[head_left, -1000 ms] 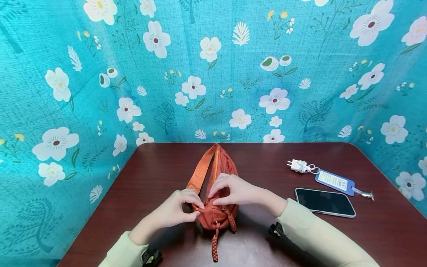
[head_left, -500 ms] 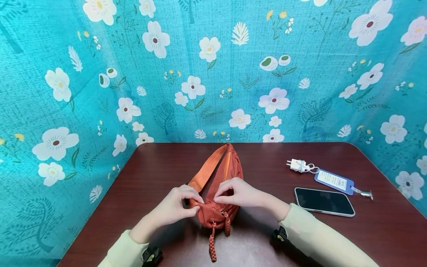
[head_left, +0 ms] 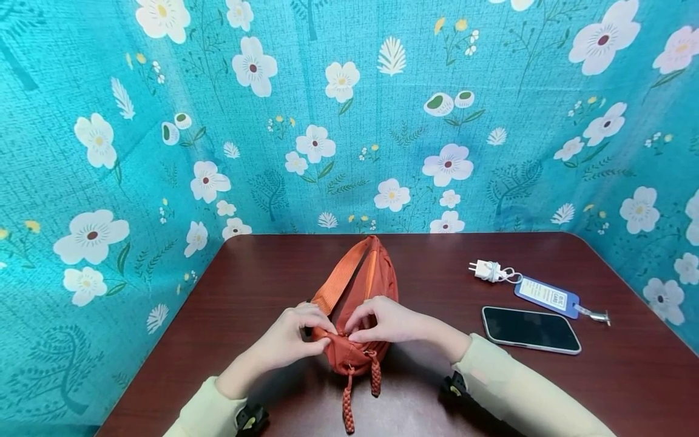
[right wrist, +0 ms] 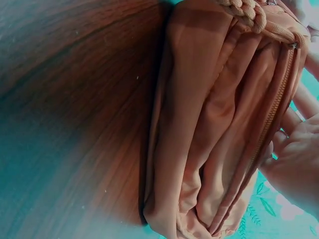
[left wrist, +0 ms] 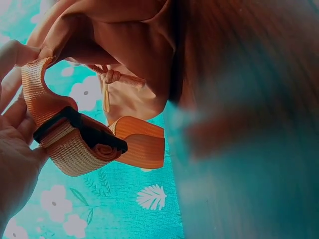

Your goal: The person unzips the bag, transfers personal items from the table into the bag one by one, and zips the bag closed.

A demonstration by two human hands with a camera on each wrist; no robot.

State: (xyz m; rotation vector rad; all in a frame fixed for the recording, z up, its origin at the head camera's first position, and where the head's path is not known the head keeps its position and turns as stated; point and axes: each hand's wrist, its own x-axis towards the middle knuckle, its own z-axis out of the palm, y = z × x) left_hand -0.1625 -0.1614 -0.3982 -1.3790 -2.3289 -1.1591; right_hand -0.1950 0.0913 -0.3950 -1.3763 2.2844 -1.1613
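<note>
A rust-orange sling bag (head_left: pixel 382 273) stands on the table, its tapered end pointing away. My left hand (head_left: pixel 295 335) pinches the near left end of the bag, where the webbing strap (left wrist: pixel 65 154) joins. A black buckle (left wrist: pixel 79 129) on that strap hangs beside the palm in the left wrist view. The right hand (head_left: pixel 384 321) pinches at the bag's top, close to the left fingertips; what exactly lies between its fingertips is hidden. Two braided zipper pulls (head_left: pixel 348 403) dangle at the near end. In the right wrist view a zipper (right wrist: pixel 276 107) runs along the bag's side.
At the right of the table lie a white charger (head_left: pixel 488 271) with its cable wound up, a blue card holder (head_left: pixel 546 296) with a metal clip, and a phone (head_left: pixel 531 329). A flowered teal cloth (head_left: pixel 338 152) hangs behind the table.
The bag's far end has swung to the right. My right hand moved up and right with it, then came down closer to the left fingertips. The left hand stays almost in place.
</note>
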